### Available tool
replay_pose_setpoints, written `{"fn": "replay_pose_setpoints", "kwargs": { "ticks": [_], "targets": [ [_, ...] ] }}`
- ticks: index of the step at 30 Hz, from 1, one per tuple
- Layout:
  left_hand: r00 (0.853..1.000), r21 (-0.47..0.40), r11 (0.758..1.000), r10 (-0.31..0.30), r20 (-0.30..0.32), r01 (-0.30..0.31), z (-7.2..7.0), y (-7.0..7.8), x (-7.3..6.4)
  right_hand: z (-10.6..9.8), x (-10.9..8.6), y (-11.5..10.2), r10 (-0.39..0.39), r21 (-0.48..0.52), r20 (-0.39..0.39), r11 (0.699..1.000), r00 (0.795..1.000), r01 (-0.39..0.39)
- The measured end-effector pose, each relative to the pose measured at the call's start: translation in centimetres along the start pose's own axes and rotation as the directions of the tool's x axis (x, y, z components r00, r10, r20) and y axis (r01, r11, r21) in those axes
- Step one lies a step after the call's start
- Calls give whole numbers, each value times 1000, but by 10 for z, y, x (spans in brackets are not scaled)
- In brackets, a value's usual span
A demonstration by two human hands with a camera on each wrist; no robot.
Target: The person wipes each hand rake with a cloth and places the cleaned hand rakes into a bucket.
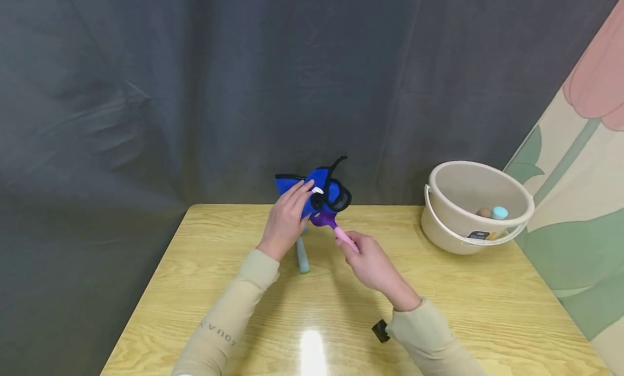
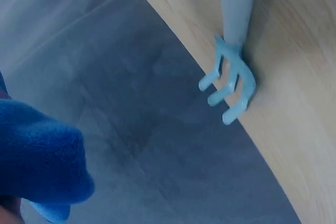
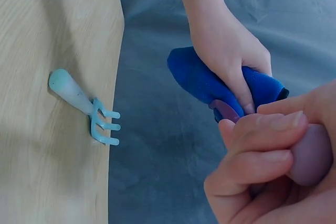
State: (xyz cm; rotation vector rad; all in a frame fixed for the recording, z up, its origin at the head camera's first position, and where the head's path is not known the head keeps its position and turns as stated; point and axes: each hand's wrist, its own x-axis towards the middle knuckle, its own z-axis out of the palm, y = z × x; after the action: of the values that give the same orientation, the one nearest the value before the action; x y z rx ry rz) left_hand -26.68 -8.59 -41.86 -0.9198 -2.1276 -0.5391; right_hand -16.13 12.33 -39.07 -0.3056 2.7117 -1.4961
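In the head view my left hand [image 1: 287,221] grips a blue cloth [image 1: 319,176] with black trim and a small white tag. The cloth bunches against the purple head of a toy shovel [image 1: 346,239] held above the table. My right hand [image 1: 372,262] holds its pink handle, fingers curled round the end in the right wrist view. There, the left thumb presses the cloth onto the purple head, which the cloth partly covers. Beneath the hands lies a light blue toy rake [image 1: 303,257], its tines reaching past the table's far edge in the left wrist view.
A beige bucket [image 1: 446,229] with a white handle stands at the right back of the wooden table [image 1: 219,246]. Inside it show a brown end and a light blue end [image 1: 499,213]. Behind the table hangs a dark curtain [image 1: 302,94]; a flowered panel is at right.
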Motion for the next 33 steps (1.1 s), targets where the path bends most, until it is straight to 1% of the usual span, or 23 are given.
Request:
{"fn": "replay_pose_setpoints", "kwargs": {
  "ticks": [3,6,8,11,14,18,20,22,25,27,30,33],
  "targets": [
    [1000,-72,997,-25,14,26,3,2,-3,-2,1,-2,-12,-6,-3,1000,1000,12],
    [999,-112,992,-47,23,50,6,6,-7,-4,2,-4,-22,-9,0,1000,1000,22],
    [998,-129,989,-66,5,66,8,9,-10,-4,1,-4,-14,-8,8,1000,1000,14],
    [997,-151,987,-57,-50,49,10,16,-12,-1,1,-5,-4,5,13,1000,1000,4],
    [996,-190,981,-51,-78,35,13,28,-13,-1,1,-5,-23,-2,-16,1000,1000,23],
    [994,-258,965,-74,-86,49,14,42,-15,-2,2,-4,-53,-23,-34,998,998,52],
    [994,-287,957,-61,-90,33,13,46,-16,-2,3,-4,-54,-35,-42,998,998,52],
    [995,-302,953,-24,-95,-6,12,49,-16,-2,3,-4,-50,-41,-52,998,997,48],
    [994,-286,955,59,-88,-82,13,48,-16,-2,5,-3,-53,-59,-82,997,995,48],
    [993,-251,962,96,-65,-110,13,44,-16,-2,5,-4,-58,-72,-100,996,993,51],
    [994,-181,977,112,1,-110,14,34,-15,-3,4,-5,-53,-79,-102,996,993,45],
    [994,-105,990,96,46,-91,13,24,-15,-2,2,-4,-31,-71,-79,997,996,25]
  ]
}}
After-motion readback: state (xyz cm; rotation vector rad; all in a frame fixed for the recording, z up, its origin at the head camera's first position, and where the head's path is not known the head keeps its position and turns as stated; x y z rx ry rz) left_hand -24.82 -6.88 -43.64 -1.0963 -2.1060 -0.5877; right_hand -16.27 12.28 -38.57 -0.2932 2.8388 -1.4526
